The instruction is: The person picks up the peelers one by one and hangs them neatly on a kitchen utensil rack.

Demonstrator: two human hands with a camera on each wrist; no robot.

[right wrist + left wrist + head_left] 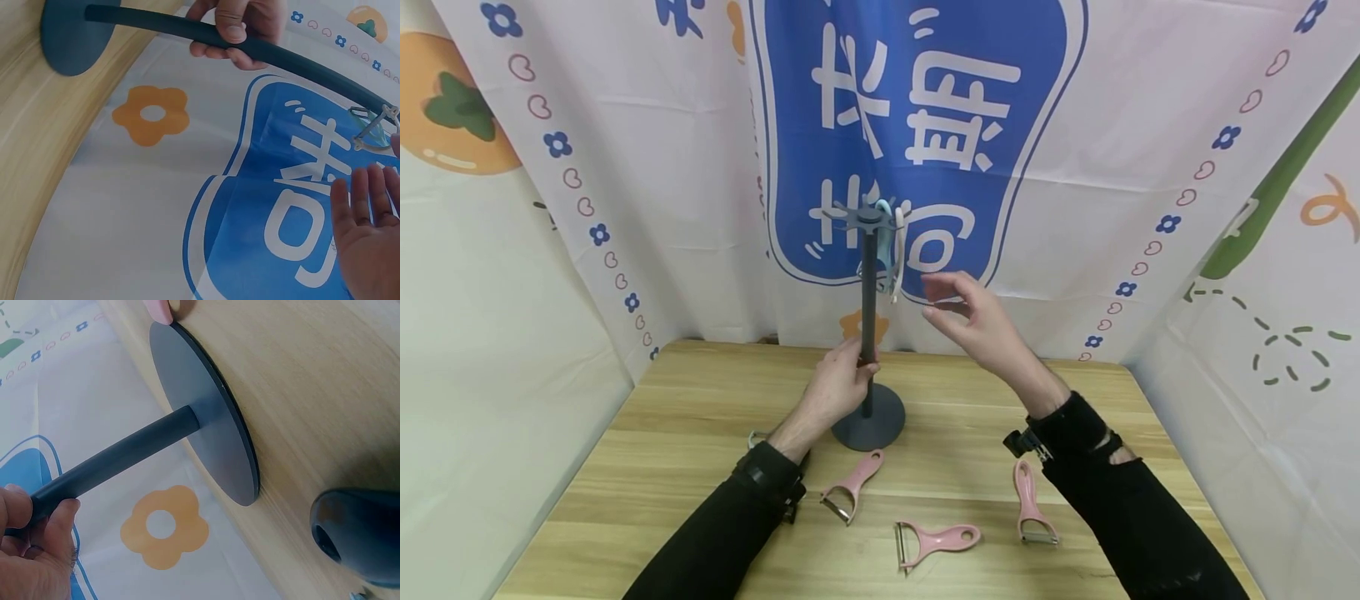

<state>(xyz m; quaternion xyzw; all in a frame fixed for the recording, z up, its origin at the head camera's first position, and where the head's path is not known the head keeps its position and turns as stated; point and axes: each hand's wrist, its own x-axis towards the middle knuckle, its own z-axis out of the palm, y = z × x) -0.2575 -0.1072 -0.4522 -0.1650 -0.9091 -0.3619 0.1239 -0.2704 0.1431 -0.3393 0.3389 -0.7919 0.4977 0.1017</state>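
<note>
At far left, a white cloth wall printed with an orange fruit (456, 104) rises beside the wooden table (700, 467). The left hand (833, 382) grips the pole of a dark stand (868, 292), its thumb and fingers closed around it above the round base (883, 421). In front of the base and to its left, a pink peeler (862, 472) lies on the table, blade end toward the person and handle pointing away to the right. The stand is upright, with a ring of hooks (869, 217) on top. On the right side of that ring hang a light blue peeler (885, 246) and, just right of it, a white peeler (898, 254). Nearer the person, a second pink peeler (953, 537) lies with its blade to the left and its handle to the right. The right hand (981, 329) is raised just right of the hanging peelers, holding nothing, its fingers loosely bent and thumb apart from them. Below the right wrist, a third pink peeler (1028, 492) lies with its blade toward the person. Behind everything hangs a white cloth with a blue printed sign (1030, 50).
</note>
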